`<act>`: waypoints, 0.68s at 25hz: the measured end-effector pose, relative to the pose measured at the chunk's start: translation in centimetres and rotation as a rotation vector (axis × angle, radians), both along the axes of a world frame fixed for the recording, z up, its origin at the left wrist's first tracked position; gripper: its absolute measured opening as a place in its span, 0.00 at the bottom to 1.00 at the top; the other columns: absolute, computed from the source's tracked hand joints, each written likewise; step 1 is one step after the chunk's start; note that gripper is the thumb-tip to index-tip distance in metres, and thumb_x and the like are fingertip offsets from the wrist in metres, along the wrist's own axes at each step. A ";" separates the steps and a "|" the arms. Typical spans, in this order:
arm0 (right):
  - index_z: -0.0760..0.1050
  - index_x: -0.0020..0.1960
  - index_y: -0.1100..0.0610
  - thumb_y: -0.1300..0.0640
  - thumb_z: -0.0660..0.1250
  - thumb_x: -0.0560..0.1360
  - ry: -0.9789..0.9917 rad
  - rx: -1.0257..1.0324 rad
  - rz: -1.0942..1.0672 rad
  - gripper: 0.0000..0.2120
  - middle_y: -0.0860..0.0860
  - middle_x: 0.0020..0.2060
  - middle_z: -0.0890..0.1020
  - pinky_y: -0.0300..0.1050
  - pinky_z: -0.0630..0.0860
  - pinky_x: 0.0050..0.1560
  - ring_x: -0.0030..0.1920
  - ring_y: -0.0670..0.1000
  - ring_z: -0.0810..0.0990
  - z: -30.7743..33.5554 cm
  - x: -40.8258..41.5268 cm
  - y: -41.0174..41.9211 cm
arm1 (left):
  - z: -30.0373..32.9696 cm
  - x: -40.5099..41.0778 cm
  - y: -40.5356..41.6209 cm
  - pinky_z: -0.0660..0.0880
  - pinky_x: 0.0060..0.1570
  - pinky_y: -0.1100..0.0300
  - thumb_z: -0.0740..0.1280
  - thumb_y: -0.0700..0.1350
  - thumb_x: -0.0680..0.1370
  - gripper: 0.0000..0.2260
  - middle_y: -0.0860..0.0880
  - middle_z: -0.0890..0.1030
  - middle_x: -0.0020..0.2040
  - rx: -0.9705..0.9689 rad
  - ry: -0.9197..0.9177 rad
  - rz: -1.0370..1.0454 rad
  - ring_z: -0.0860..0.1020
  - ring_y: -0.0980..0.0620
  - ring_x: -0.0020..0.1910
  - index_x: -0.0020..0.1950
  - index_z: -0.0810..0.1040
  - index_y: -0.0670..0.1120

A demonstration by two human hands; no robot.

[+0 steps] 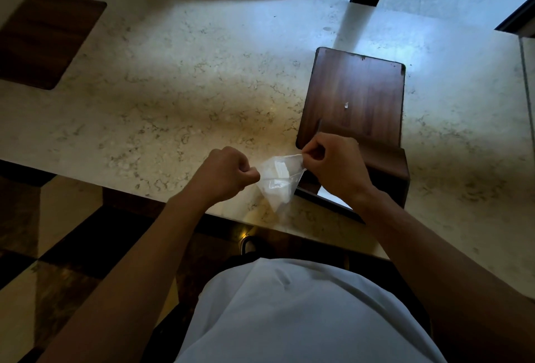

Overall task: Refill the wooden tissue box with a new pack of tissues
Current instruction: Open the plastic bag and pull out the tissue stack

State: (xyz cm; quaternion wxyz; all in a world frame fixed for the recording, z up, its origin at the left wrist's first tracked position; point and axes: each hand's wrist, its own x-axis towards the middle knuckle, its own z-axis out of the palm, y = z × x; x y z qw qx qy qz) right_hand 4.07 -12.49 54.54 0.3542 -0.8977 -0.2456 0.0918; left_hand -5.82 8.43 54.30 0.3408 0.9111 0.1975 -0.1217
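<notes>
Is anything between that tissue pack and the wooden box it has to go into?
Only the pack's own plastic wrapper. The left hand and right hand pinch the clear tissue pack above the marble counter's edge. The wooden tissue box sits just behind the right hand; nothing visible lies between them.

Two hands, left hand (228,173) and right hand (333,165); one tissue pack (279,181); one wooden tissue box (354,102); one counter (179,79).
</notes>
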 end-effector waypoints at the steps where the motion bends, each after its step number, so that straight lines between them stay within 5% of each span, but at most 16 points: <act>1: 0.83 0.43 0.56 0.63 0.74 0.74 0.017 0.006 -0.002 0.04 0.48 0.37 0.85 0.42 0.82 0.40 0.36 0.42 0.81 0.1 0.1 -0.1 | 0.1 -0.1 -0.2 0.66 0.27 0.65 0.71 0.47 0.76 0.13 0.50 0.83 0.29 -0.031 -0.009 0.008 0.75 0.62 0.22 0.32 0.81 0.44; 9: 0.83 0.55 0.59 0.62 0.72 0.78 0.006 0.086 0.103 0.06 0.45 0.45 0.83 0.25 0.76 0.45 0.40 0.36 0.79 2.5 -1.8 1.7 | 0.6 0.2 -2.8 0.74 0.34 0.61 0.66 0.46 0.81 0.15 0.51 0.82 0.28 -0.355 -0.113 0.071 0.75 0.58 0.25 0.35 0.82 0.43; 14: 0.80 0.64 0.62 0.68 0.63 0.80 0.149 -0.308 0.207 0.14 0.59 0.58 0.85 0.51 0.82 0.58 0.54 0.55 0.84 1.3 -2.4 2.6 | 0.2 0.0 -3.8 0.75 0.35 0.55 0.66 0.42 0.79 0.14 0.54 0.80 0.25 -0.365 -0.118 0.057 0.76 0.55 0.27 0.33 0.80 0.45; 17: 0.78 0.46 0.62 0.67 0.63 0.79 0.196 -0.469 0.238 0.06 0.58 0.47 0.83 0.51 0.81 0.47 0.46 0.58 0.82 0.7 -1.3 2.3 | -0.1 -0.5 -4.4 0.74 0.33 0.57 0.66 0.44 0.76 0.14 0.54 0.80 0.25 -0.407 -0.156 0.029 0.76 0.56 0.26 0.30 0.79 0.48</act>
